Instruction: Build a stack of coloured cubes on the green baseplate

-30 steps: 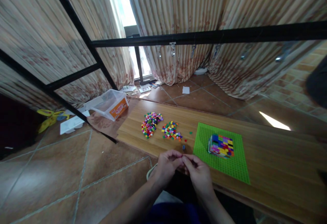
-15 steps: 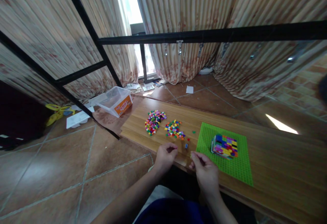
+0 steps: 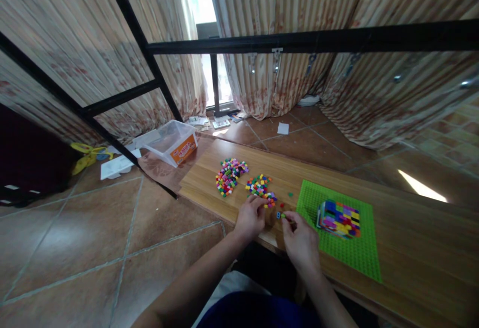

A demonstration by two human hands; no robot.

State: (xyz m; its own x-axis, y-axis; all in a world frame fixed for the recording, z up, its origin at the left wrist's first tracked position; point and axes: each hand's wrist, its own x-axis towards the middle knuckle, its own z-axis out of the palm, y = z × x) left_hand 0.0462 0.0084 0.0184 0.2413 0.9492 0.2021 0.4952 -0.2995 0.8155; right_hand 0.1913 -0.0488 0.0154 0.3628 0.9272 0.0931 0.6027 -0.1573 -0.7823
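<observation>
My left hand is at the near edge of the smaller pile of toy bricks, its thumb and fingers drawn together; whatever is between the tips is too small to make out. My right hand pinches a small yellow-green toy brick. Just left of those fingertips a blue toy brick lies on the wooden table. Slightly farther back are a red brick and a green one. On the green baseplate to the right stands a multicoloured block of bricks.
A larger brick pile lies farther left on the table. Beyond the table's left end stands a clear plastic box with an orange label. A black metal frame crosses in front of the curtains.
My left hand has moved forward to the smaller pile's near edge. My right hand has moved slightly forward, bringing its brick beside the blue one. The view has shifted a little.
</observation>
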